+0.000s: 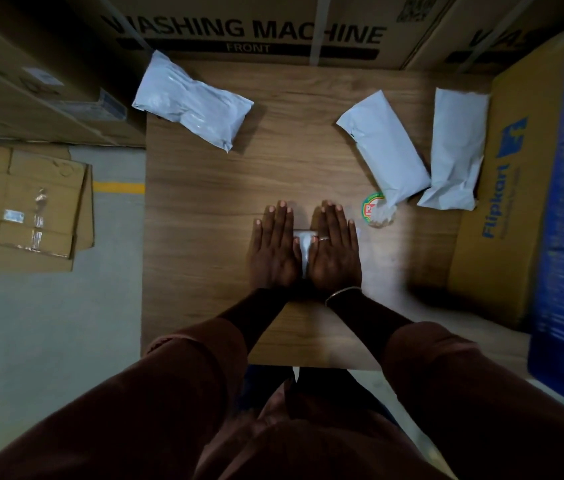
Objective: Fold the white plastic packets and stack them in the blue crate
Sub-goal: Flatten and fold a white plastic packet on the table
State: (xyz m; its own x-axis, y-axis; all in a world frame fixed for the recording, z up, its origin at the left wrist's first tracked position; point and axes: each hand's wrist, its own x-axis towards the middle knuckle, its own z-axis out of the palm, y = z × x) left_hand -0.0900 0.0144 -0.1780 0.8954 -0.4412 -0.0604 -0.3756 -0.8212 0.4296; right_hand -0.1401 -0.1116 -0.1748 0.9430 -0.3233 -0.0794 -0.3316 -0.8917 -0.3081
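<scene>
Our left hand (273, 249) and right hand (335, 252) press flat on the white plastic packet (304, 245) near the front edge of the wooden table (204, 209); it seems soft and slippery, so we'd pinch its corners

The left hand (275, 249) and right hand (335, 251) lie flat, palms down, side by side. The fingers are straight and point away from the body, thumbs nearly meeting. Both forearms converge forward, with brown sleeves (187, 375) pushed back from the wrists.

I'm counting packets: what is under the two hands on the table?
A white packet shows as a strip between the left hand and right hand, both pressing flat on it. Its size and folds are covered.
</scene>
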